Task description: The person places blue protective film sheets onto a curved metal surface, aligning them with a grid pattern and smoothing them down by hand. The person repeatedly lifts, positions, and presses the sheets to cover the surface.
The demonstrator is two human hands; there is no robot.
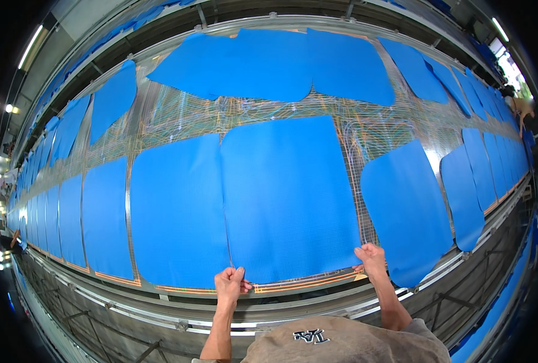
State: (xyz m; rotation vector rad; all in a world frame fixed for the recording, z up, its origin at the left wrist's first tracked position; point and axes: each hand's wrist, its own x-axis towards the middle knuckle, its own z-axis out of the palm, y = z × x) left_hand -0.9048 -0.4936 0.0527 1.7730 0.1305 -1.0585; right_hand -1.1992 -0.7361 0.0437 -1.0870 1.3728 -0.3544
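My left hand point(236, 279) pinches the lower left corner of a blue textured sheet point(287, 199) in the middle of the long table. My right hand point(366, 257) grips that sheet's lower right corner, and the sheet's near edge runs between them, just above orange lines on the table surface. A second blue sheet point(175, 212) lies directly to the left, its edge against the held one. To the right is a blue piece with rounded corners point(405, 212).
The table point(359, 124), covered in coloured lines, carries several more blue pieces point(269, 63) in two rows. A metal rail point(178, 327) runs along its near side. A person point(6, 239) is at the far left, another point(520, 112) at the far right.
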